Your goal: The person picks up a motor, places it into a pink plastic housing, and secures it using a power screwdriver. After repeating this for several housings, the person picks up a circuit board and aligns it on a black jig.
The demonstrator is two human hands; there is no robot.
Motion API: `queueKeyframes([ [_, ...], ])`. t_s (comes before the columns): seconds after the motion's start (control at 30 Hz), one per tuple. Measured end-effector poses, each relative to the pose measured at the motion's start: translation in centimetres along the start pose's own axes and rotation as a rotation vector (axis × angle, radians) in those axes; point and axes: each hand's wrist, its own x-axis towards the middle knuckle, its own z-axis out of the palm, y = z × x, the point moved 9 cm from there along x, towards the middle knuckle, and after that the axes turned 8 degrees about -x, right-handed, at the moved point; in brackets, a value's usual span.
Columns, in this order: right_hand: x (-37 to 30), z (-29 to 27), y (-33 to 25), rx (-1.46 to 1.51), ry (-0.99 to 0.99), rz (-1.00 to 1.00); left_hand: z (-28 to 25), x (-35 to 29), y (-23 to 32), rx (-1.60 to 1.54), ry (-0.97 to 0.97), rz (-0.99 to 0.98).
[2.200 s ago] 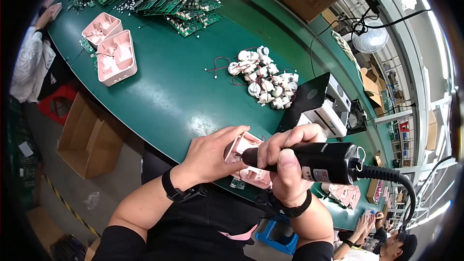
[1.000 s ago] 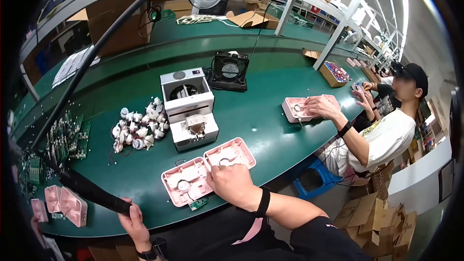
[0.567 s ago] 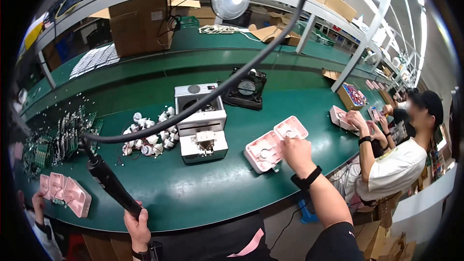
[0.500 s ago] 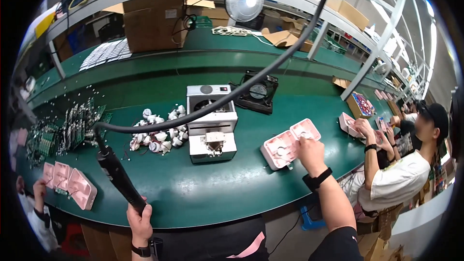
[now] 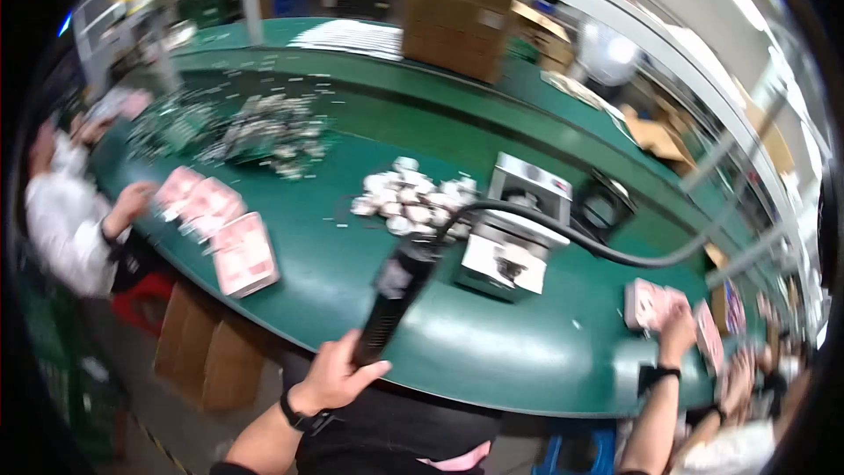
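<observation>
My left hand [image 5: 332, 376] is wrapped round the lower end of a black corded electric screwdriver [image 5: 400, 295], tilted above the near edge of the green bench. A thick black cord bows from its upper end toward the right. At the right, my right hand [image 5: 678, 334] has its fingers closed at an opened pink plastic case [image 5: 646, 306] lying on the bench. Blur and the fingers hide the exact grip. Between my hands stands a small silver-white machine [image 5: 503, 266], touched by neither.
White round parts with wires [image 5: 409, 198] lie heaped left of the machine, and circuit boards [image 5: 268, 136] farther left. A black fan [image 5: 605, 207] stands behind the machine. Co-workers' hands are at pink cases [image 5: 244, 255] on the left and another pink case [image 5: 709, 339] at far right.
The view has swung left, so the bench's contents appear farther right. The screwdriver stays in my left hand, now leaning right instead of left. My right hand is still at the pink case.
</observation>
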Motion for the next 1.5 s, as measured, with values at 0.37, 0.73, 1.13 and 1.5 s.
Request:
queueKeyframes([
  [0.37,-23.0,-16.1,-34.6,1.757,-1.01,-0.596,8.8,-0.8,3.5,0.124,-0.376,0.05],
  [0.73,-17.9,-19.7,-32.9,2.422,-0.79,-0.122,-13.8,0.3,7.4,0.454,0.262,0.058],
  [1.13,-19.5,-12.8,-35.4,2.306,-1.03,0.177,-26.0,3.6,1.0,1.213,0.393,0.113],
  [1.5,-21.7,-6.7,-36.5,2.333,-1.248,0.425,-30.2,3.5,-0.2,1.224,0.575,-0.072],
])
